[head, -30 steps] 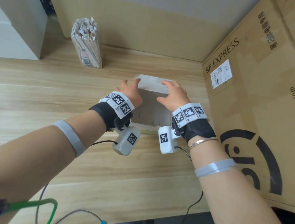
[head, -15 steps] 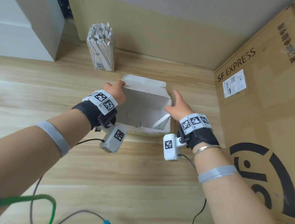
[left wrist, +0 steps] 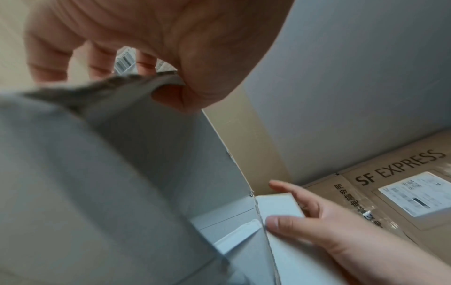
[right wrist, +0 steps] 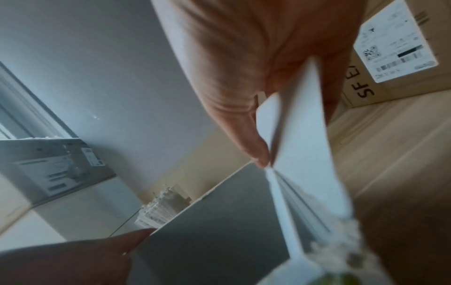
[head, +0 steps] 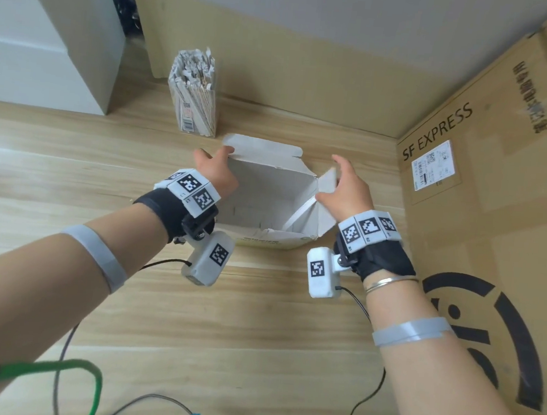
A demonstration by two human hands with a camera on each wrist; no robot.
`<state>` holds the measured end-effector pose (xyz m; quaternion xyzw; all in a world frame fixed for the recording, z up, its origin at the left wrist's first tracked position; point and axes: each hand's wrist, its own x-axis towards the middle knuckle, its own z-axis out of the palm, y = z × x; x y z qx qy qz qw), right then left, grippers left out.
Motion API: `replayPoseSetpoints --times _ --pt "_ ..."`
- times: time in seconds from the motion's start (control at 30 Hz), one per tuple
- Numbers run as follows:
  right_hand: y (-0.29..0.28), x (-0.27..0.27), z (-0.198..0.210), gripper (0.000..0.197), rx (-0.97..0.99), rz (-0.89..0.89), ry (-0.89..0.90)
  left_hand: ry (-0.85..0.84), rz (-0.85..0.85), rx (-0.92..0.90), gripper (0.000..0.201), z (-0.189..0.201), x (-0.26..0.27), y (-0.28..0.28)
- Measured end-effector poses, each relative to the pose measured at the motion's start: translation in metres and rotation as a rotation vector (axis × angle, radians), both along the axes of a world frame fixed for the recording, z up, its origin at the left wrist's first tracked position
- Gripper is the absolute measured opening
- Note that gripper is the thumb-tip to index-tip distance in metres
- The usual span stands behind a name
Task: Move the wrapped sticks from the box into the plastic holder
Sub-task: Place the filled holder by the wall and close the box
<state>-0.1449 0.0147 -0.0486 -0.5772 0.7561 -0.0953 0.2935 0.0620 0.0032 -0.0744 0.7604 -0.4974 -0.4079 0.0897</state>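
A white cardboard box (head: 267,190) stands open in the middle of the wooden table. My left hand (head: 214,172) grips its left flap (left wrist: 117,92), thumb inside and fingers outside. My right hand (head: 343,190) pinches the right flap (head: 327,182) between thumb and fingers and holds it outward. The box interior looks bare apart from one thin white strip (head: 298,214) leaning in the right corner; I cannot tell what it is. The clear plastic holder (head: 193,101), packed with paper-wrapped sticks, stands upright behind the box to the left.
A large SF EXPRESS carton (head: 465,197) fills the right side close to my right hand. A white cabinet (head: 48,38) stands at the back left. Cables (head: 79,372) lie near the table's front edge.
The box lid, shut under both hands one second ago, now stands open. My hands have moved apart, each drawing a side flap outward.
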Motion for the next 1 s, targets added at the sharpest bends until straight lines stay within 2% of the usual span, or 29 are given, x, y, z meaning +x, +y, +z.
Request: replayPoseSetpoints --times 0.13,0.3,0.43,0.6,0.73,0.87,1.0 --pt "0.001 0.011 0.004 0.06 -0.038 -0.022 -0.065 -0.11 -0.053 -0.091 0.067 0.009 -0.004 0.001" --pt "0.001 0.01 -0.005 0.044 0.018 -0.033 -0.02 -0.098 -0.071 -0.236 0.06 0.024 -0.008 -0.001" --pt "-0.005 0.006 -0.012 0.05 -0.004 -0.091 -0.034 0.062 -0.106 -0.315 0.054 0.034 -0.009 -0.003" --pt "-0.014 0.001 -0.019 0.056 0.082 -0.12 -0.107 0.142 -0.163 -0.176 0.049 0.023 -0.011 -0.004" --pt "-0.021 -0.002 -0.021 0.054 0.07 -0.154 -0.196 0.163 -0.143 -0.128 0.046 0.018 -0.011 -0.005" --pt "-0.023 -0.001 -0.021 0.063 0.037 -0.216 -0.345 0.205 -0.105 -0.098 0.049 0.016 -0.009 -0.009" --pt "-0.024 -0.002 -0.02 0.065 0.022 -0.218 -0.386 0.247 -0.013 -0.184 0.054 0.013 -0.003 -0.012"
